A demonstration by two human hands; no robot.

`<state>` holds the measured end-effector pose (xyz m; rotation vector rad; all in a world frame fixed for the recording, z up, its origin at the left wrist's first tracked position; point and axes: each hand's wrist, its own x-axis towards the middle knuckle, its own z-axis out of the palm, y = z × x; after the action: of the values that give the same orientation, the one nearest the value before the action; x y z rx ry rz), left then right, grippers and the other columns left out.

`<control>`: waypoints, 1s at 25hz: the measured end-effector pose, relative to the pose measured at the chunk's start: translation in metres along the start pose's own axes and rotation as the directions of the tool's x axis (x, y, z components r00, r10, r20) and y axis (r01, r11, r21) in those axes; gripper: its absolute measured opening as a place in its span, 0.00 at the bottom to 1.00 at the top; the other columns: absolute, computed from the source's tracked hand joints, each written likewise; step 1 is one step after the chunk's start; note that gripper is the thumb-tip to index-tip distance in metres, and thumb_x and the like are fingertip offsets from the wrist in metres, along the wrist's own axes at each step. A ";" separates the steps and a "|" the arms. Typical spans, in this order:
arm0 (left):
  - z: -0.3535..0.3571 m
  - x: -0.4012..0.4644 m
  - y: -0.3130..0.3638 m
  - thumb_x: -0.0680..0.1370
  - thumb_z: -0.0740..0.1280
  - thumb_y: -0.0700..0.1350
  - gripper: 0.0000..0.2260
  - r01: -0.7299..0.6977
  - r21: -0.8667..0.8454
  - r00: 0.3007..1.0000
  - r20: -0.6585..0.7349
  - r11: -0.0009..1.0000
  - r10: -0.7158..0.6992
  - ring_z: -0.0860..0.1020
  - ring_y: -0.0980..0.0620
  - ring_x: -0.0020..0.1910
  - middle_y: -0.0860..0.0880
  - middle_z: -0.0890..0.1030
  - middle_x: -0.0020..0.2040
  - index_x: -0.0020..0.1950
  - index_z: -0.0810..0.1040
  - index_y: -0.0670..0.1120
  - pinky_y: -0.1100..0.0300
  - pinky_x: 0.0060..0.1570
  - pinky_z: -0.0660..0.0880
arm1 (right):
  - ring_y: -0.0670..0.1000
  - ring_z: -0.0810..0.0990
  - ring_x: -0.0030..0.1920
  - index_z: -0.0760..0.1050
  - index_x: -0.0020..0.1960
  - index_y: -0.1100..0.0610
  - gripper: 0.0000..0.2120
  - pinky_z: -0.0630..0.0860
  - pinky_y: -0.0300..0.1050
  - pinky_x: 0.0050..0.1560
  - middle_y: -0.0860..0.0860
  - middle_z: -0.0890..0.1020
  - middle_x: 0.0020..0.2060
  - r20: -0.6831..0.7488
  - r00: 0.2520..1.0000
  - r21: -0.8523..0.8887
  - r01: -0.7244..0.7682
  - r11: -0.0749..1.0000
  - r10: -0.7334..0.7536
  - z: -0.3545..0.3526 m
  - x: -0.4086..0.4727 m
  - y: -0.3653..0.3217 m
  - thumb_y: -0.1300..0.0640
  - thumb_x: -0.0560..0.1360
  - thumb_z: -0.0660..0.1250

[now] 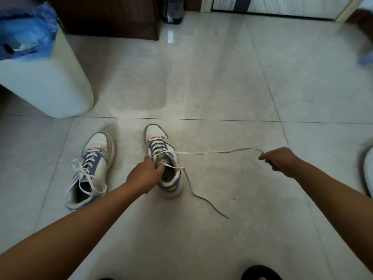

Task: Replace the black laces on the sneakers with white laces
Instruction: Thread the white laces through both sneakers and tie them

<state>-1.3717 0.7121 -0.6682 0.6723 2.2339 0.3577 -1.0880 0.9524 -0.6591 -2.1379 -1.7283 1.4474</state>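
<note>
Two white, grey and purple sneakers stand on the tiled floor, toes pointing away. The left sneaker [90, 168] has a white lace tied in a loose bow. The right sneaker [161, 158] carries a white lace [193, 152] through its eyelets. My left hand [144, 174] grips the right sneaker at its collar and tongue. My right hand [279, 159] pinches one lace end and holds it out taut to the right. The other lace end [203, 199] trails across the floor toward me. No black lace is visible.
A white bin [46, 85] with a blue bag stands at the left. Dark wooden furniture [107, 15] and a water bottle [173, 11] sit at the back. A white object [368, 170] lies at the right edge, and a dark slipper [260, 272] is at the bottom.
</note>
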 end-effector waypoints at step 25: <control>0.000 0.007 0.011 0.77 0.65 0.50 0.09 -0.244 0.162 0.922 -0.268 0.956 0.280 0.75 0.47 0.54 0.47 0.74 0.56 0.54 0.81 0.50 0.57 0.44 0.70 | 0.54 0.79 0.35 0.73 0.32 0.58 0.13 0.80 0.50 0.42 0.59 0.81 0.37 0.200 0.917 0.300 0.279 0.912 -0.346 0.202 -0.077 -0.099 0.71 0.67 0.72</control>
<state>-1.3722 0.7251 -0.6675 1.0521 2.4611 0.4767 -1.2916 0.8305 -0.6714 -1.5154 -1.7303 1.7876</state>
